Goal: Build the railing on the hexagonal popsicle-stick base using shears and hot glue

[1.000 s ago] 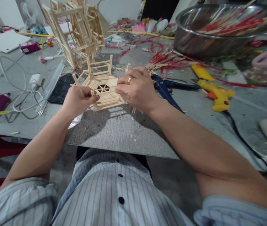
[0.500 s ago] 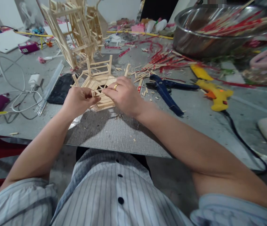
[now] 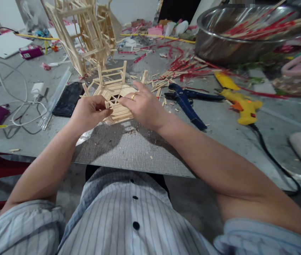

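Note:
A small model base of pale wooden sticks (image 3: 120, 114), with a plank-like floor and low railings, rests on the table before me. My left hand (image 3: 85, 112) pinches a short railing section at its near left side between thumb and fingers. Against the right end of that same railing, my right hand (image 3: 149, 108), wearing a ring, has its fingertips closed; one finger is raised off it. The fingers hide part of the railing. Just behind stands a taller wooden stick structure (image 3: 86, 53).
Right of my hands lie blue-handled cutters (image 3: 184, 102) and a yellow glue gun (image 3: 243, 104) with a black cord. A steel bowl (image 3: 214, 46) holds red-marked sticks. At left are a phone (image 3: 68, 99), clear glue sticks (image 3: 56, 99) and a white charger (image 3: 39, 90). Stick scraps litter the table.
My right hand has shifted slightly right, and one of its fingers has lifted. My left hand keeps its pinch on the railing almost in place.

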Motion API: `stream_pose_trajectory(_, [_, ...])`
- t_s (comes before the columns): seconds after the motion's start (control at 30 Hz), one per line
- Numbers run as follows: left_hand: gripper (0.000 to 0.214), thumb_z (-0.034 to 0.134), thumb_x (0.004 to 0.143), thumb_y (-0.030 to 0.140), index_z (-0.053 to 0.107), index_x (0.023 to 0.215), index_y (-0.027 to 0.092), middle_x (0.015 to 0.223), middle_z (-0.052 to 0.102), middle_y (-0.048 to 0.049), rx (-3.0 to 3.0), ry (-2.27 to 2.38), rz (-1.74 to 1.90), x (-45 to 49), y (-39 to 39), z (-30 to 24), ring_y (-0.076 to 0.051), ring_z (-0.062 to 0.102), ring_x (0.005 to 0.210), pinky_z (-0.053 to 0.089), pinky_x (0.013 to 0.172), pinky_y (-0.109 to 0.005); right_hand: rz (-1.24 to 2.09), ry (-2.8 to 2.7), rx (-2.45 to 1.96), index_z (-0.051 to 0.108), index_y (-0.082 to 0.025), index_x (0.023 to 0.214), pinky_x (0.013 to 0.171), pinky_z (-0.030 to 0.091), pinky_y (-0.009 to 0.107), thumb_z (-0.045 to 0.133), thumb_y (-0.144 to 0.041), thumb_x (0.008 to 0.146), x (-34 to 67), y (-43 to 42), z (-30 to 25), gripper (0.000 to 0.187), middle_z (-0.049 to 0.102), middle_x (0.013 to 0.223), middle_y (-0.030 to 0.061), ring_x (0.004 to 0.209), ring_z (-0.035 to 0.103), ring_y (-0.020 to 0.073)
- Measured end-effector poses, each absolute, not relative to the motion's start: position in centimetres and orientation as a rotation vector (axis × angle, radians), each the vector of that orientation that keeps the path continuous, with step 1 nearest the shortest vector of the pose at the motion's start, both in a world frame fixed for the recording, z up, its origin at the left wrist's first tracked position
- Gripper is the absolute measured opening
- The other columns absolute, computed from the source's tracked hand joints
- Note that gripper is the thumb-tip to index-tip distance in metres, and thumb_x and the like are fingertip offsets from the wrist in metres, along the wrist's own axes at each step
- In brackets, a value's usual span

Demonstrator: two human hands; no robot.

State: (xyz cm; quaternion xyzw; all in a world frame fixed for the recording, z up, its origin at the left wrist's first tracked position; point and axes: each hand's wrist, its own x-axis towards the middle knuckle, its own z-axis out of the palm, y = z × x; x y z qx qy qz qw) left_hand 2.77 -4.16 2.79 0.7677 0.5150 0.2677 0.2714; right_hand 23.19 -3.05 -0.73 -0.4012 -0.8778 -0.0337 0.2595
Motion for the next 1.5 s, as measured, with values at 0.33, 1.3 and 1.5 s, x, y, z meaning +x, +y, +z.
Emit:
stream_pose_trajectory(0.33, [0.02, 0.066, 0.072, 0.035, 0.06, 0.065, 0.018, 0.054, 0.051, 0.003, 2.094, 1.381, 0.729, 2.8, -4.1, 2.8, -0.01, 0.043, 0.061, 0.031, 0.057, -0.027, -0.133, -2.409, -1.06, 0.066, -0.025, 0.107, 0.111, 0.037, 0.054, 0.031, -0.017, 0.095, 23.5, -2.9, -0.7, 0.038, 0.07, 0.104, 0.0054, 0.09, 0.063, 0.0186])
stream_pose_trajectory(1.3, [0.031, 0.04, 0.096, 0.02, 0.066, 0.111, 0.012, 0.102, 0.072, -0.0138, 2.896, 1.701, -0.039, 10.8, -5.6, 5.7, -0.025, 0.067, 0.101, 0.047, 0.086, -0.033, 0.559, -2.152, -1.293, 0.064, -0.014, 0.065, 0.062, 0.025, 0.028, 0.062, -0.038, 0.084, 27.5, -2.6, 0.4, 0.031, 0.043, 0.055, -0.003, 0.062, 0.041, 0.0099])
stream_pose_trajectory(1.5, [0.035, 0.038, 0.09, 0.007, 0.065, 0.111, 0.012, 0.103, 0.072, -0.0151, 2.855, 1.649, -0.157, 11.7, -4.9, 5.5, -0.024, 0.069, 0.097, 0.048, 0.078, -0.029, 0.609, -2.089, -1.246, 0.064, -0.012, 0.065, 0.062, 0.026, 0.027, 0.063, -0.039, 0.082, 27.5, -2.0, -0.4, 0.032, 0.042, 0.057, -0.0026, 0.063, 0.042, 0.0098])
